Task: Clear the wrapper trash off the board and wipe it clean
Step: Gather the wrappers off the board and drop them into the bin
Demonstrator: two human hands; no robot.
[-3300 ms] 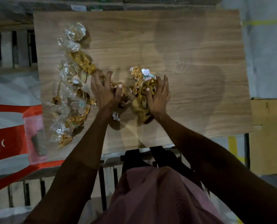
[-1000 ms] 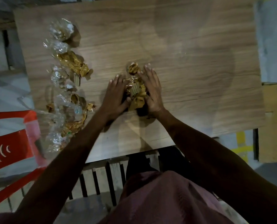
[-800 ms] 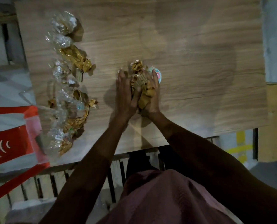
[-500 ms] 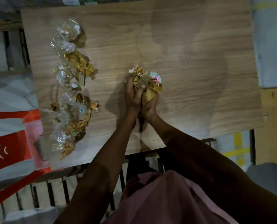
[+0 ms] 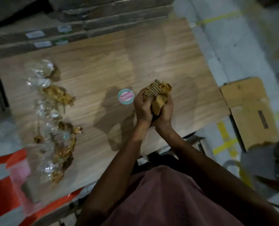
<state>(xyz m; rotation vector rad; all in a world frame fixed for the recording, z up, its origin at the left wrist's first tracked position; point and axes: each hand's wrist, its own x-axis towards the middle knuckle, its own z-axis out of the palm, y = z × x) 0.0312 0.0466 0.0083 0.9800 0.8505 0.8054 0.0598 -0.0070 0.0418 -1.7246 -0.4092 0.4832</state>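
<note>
**Wrappers gathered in both hands, more left on the board**

Clearing is the step in hand, and it looks partly done. The left hand (image 5: 143, 106) and the right hand (image 5: 165, 110) are pressed together, heels of the palms meeting, fingers curled up round a wad of gold wrappers (image 5: 159, 93) that sticks out above the fingertips. The wad is held above the wooden board (image 5: 160, 51), toward its right half, and does not appear to touch it. Both forearms reach forward from the lower edge of the view and converge at the wrists.

A round sticker-like lid with a teal rim and pink centre (image 5: 125, 96) lies flat on the board just left of the hands, apart from them. Along the board's left side runs a long strip of clear and gold wrappers (image 5: 54, 121), well apart from the hands.

The next move would call for carrying the wad off the board without shedding pieces, since crumpled foil springs open easily. No bin shows in view. No cloth for wiping can be made out either. The picture is blurred.
</note>
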